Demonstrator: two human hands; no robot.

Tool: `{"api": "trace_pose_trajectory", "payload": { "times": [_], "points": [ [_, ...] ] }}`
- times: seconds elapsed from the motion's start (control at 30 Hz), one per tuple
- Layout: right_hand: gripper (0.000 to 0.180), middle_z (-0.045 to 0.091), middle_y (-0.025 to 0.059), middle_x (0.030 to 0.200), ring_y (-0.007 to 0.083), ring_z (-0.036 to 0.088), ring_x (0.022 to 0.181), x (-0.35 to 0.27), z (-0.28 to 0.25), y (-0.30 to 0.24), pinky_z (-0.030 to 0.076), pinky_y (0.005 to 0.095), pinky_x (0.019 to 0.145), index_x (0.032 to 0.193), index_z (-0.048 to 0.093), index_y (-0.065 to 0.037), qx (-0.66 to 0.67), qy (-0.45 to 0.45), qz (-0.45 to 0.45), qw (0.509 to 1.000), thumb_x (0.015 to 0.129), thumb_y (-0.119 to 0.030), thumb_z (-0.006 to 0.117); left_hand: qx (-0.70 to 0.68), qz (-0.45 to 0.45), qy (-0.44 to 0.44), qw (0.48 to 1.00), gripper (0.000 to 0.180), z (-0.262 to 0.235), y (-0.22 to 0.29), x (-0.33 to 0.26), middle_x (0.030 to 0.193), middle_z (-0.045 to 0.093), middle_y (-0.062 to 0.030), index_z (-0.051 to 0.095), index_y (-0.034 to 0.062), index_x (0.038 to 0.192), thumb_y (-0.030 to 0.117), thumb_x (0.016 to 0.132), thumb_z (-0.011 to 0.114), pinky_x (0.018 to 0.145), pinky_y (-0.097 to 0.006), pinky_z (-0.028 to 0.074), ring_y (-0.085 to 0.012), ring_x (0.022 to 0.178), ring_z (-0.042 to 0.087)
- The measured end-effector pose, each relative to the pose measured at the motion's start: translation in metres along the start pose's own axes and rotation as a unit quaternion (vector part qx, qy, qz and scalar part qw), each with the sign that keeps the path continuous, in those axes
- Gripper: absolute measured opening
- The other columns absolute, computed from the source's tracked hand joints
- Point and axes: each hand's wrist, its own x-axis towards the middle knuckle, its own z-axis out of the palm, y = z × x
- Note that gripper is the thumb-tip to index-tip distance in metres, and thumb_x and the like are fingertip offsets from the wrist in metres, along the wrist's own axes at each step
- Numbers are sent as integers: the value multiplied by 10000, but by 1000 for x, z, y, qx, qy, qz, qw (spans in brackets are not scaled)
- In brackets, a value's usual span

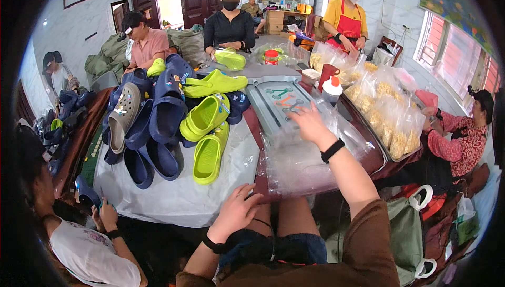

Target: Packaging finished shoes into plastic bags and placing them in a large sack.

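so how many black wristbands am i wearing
2 in view: one wristband behind your left hand, the other wristband behind your right hand, near the grey box. Any under your brown sleeves would be hidden.

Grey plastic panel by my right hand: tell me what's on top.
Orange and green looped shapes show on the grey plastic panel; whether loose or printed, I cannot tell. The right hand blocks part of the panel, hiding anything there.
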Motion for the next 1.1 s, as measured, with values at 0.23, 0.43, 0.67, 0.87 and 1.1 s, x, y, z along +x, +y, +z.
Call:
{"api": "trace_pose_trajectory", "payload": {
  "times": [0.23, 0.43, 0.67, 0.87, 1.1],
  "points": [
    [58, 629, 68, 899, 275, 599, 944, -78, -28, -11, 429, 469, 858, 806, 700, -114, 67, -160, 38, 984, 763, -149, 682, -18, 49, 28, 998, 590, 30, 3, 50, 1441, 454, -201, 538, 110, 1360, 199, 818, 754, 1081, -501, 407, -446, 1318, 426],
    [125, 563, 83, 786, 322, 575, 823, -134, -35, -31, 436, 429, 757, 734, 632, -83, 152, -42, 121, 980, 743, -144, 741, 28, 120, 5, 992, 751, 76, 26, 90, 1513, 394, -205, 466, 155, 1464, 390, 815, 763, 1133, -537, 330, -448, 1375, 370],
    [114, 581, 78, 840, 314, 568, 865, -163, -78, -70, 429, 425, 767, 749, 624, -80, 246, 64, 188, 949, 709, -96, 729, 43, 58, -151, 986, 838, 133, -6, 83, 1512, 387, -237, 397, 176, 1521, 432, 810, 759, 1083, -559, 356, -459, 1348, 394],
    [182, 585, 44, 863, 265, 570, 859, -190, -105, -116, 439, 391, 781, 818, 675, -112, 292, 73, 101, 948, 673, -87, 784, 23, 150, -28, 988, 846, 124, -4, 60, 1477, 430, -269, 437, 133, 1494, 448, 788, 781, 1094, -564, 352, -479, 1350, 401],
    [156, 585, 22, 886, 238, 578, 873, -216, -96, -147, 438, 377, 793, 838, 668, -115, 296, -1, 52, 954, 730, -106, 779, -152, -261, -147, 942, 391, 5, 12, 1, 1283, 615, -172, 667, 102, 1207, 117, 817, 677, 986, -392, 484, -339, 1145, 605]
  ]
}}
